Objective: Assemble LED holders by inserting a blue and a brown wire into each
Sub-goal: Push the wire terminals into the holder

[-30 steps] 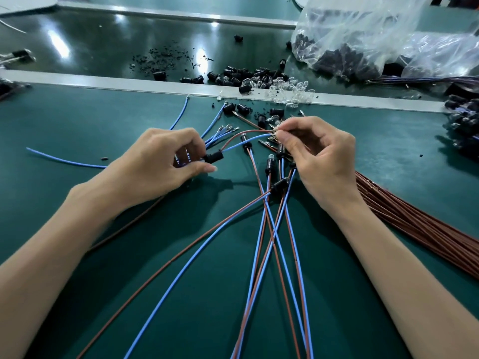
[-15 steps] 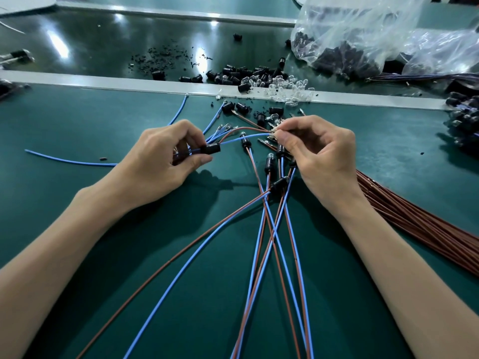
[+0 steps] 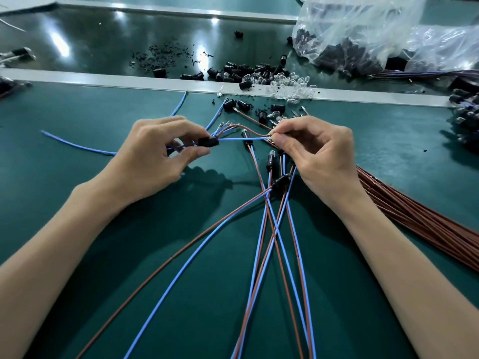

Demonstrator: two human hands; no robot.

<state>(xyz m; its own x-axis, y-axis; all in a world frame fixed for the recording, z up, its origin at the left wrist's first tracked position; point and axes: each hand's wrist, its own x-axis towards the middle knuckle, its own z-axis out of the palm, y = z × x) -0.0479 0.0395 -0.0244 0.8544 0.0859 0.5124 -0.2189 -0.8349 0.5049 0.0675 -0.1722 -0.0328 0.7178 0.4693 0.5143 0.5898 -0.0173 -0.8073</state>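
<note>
My left hand (image 3: 155, 154) pinches a small black LED holder (image 3: 208, 142) between thumb and forefinger. A blue wire (image 3: 241, 138) and a brown wire (image 3: 246, 128) run out of the holder to the right. My right hand (image 3: 318, 154) pinches their metal-tipped ends at its fingertips. Below the hands several finished holders (image 3: 281, 181) with blue and brown wire pairs fan toward me across the green mat.
A bundle of brown wires (image 3: 427, 221) lies at the right. Loose blue wires (image 3: 77, 146) lie at the left. Black holders (image 3: 233, 73) and clear LEDs (image 3: 293, 85) are heaped along the grey rail (image 3: 103, 79). Plastic bags (image 3: 363, 35) of parts sit at the back right.
My left hand has lifted the holder up and slightly right, bringing it level with the wire ends. The right hand has stayed almost in place.
</note>
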